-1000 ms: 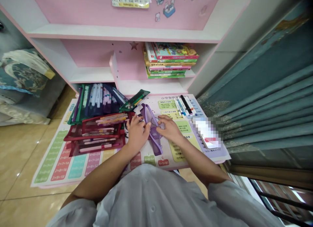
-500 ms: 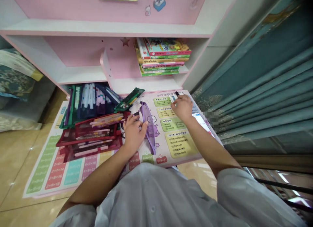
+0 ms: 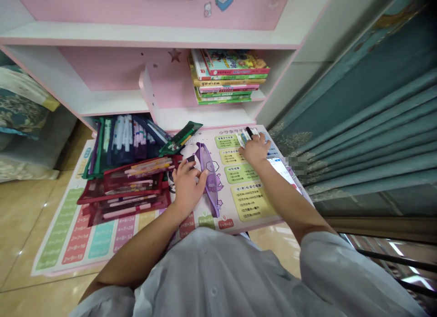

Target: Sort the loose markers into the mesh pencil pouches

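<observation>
A purple mesh pencil pouch (image 3: 210, 182) lies lengthwise on the desk mat. My left hand (image 3: 188, 187) rests at its left side, fingers apart, the thumb touching or very close to its edge. Near the mat's far right corner, my right hand (image 3: 255, 149) reaches over several pens (image 3: 243, 138), white ones and one with a black end. Its fingers are spread over them and partly cover them. To the left are red mesh pouches (image 3: 128, 194) with pens inside, below dark blue and green pouches (image 3: 123, 139) that also hold pens.
A phone (image 3: 282, 171) lies by the right forearm. Behind the desk mat (image 3: 221, 221), a pink and white shelf (image 3: 201, 120) holds stacked books (image 3: 228, 80). A teal curtain (image 3: 368, 125) hangs at the right. One green pouch (image 3: 184, 137) leans toward the mat's middle.
My right hand has shifted slightly right and its fingers have spread, showing more of the pens. My left hand and the purple pouch have hardly moved.
</observation>
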`<move>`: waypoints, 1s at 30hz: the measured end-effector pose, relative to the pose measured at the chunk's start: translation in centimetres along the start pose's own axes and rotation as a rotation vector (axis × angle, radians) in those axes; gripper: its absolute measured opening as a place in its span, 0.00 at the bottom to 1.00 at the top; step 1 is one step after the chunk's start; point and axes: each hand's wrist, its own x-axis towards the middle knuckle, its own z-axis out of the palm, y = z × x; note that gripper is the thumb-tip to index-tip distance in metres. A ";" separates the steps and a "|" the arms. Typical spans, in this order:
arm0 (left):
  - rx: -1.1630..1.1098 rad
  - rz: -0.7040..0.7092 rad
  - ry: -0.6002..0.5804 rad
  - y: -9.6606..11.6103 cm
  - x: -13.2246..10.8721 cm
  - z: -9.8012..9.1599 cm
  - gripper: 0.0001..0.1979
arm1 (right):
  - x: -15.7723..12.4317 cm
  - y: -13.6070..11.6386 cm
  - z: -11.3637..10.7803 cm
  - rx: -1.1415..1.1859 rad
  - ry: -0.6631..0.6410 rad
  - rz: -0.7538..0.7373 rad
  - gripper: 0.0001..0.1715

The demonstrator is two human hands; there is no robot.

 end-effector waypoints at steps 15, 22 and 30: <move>-0.007 -0.006 0.001 -0.1 0.1 0.2 0.13 | -3.6 -2.4 -3.9 0.334 0.189 -0.059 0.09; -0.003 0.001 -0.006 -0.1 0.0 0.3 0.14 | -11.1 -7.2 -7.3 0.756 0.095 -0.380 0.12; 0.026 -0.016 -0.044 0.0 0.1 0.2 0.14 | -12.1 -9.8 -6.3 0.467 -0.169 -0.400 0.12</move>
